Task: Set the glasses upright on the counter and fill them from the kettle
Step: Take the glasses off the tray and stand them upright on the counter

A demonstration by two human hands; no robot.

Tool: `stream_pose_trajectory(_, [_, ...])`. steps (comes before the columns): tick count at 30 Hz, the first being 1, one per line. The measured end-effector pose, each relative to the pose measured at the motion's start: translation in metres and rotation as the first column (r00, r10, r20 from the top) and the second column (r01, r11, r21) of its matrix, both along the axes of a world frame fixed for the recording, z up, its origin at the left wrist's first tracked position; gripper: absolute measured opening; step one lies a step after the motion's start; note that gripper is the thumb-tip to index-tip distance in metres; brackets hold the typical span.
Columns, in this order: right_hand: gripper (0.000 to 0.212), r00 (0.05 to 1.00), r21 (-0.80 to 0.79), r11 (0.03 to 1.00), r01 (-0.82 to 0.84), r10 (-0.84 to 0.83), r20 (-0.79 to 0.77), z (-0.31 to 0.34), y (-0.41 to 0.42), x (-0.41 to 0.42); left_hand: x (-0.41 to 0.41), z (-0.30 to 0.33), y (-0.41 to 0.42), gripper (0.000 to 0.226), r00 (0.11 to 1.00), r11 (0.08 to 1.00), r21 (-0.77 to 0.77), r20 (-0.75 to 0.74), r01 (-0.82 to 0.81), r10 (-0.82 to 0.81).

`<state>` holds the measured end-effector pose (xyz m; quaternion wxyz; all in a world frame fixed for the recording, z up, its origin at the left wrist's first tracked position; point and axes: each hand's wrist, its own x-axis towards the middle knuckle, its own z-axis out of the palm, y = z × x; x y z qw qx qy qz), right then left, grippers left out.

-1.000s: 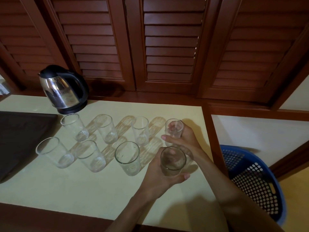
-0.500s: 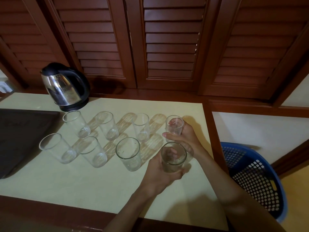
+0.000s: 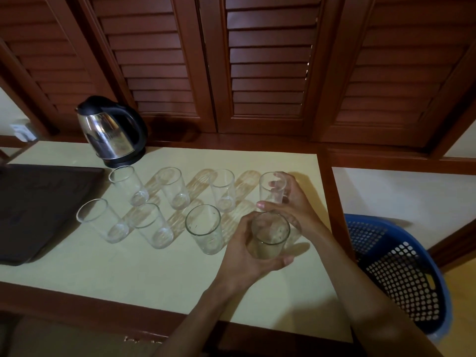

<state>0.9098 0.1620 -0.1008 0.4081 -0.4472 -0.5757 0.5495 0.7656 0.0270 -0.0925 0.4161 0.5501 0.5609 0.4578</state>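
Observation:
Several clear empty glasses stand upright in two rows on the pale counter (image 3: 128, 274). My left hand (image 3: 244, 256) grips the near-right glass (image 3: 269, 235) from its left side. My right hand (image 3: 291, 204) wraps round the far-right glass (image 3: 271, 188), its fingers behind the glass and its thumb across the front. Another glass (image 3: 204, 231) stands just left of my left hand. A steel kettle (image 3: 110, 132) with a black lid and handle sits on its base at the back left, beyond the rows.
A dark tray (image 3: 38, 207) lies at the counter's left. Brown louvred shutters (image 3: 265, 60) close off the back. A blue perforated basket (image 3: 401, 274) sits on the floor to the right, past the counter's wooden edge (image 3: 332, 202).
Both hands keep their hold on the same two glasses. The view has shifted slightly; the glasses and kettle have stayed where they were.

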Motion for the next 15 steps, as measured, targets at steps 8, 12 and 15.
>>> stream_pose_trajectory(8, [0.095, 0.996, 0.028, 0.997, 0.076, -0.075, -0.042, 0.017, -0.019, 0.013, -0.017, 0.046, -0.034, 0.091, 1.0, 0.998, 0.064, -0.009, -0.023, 0.024])
stream_pose_trajectory(12, [0.072, 0.986, 0.124, 0.98, 0.156, -0.147, -0.083, 0.054, -0.021, 0.017, -0.037, 0.082, -0.046, 0.088, 1.0, 0.993, 0.122, 0.006, -0.003, 0.002])
stream_pose_trajectory(15, [0.059, 0.977, 0.237, 0.947, 0.214, -0.21, -0.041, 0.09, -0.023, 0.011, -0.059, 0.107, -0.052, 0.082, 0.999, 0.983, 0.181, 0.033, -0.003, -0.003])
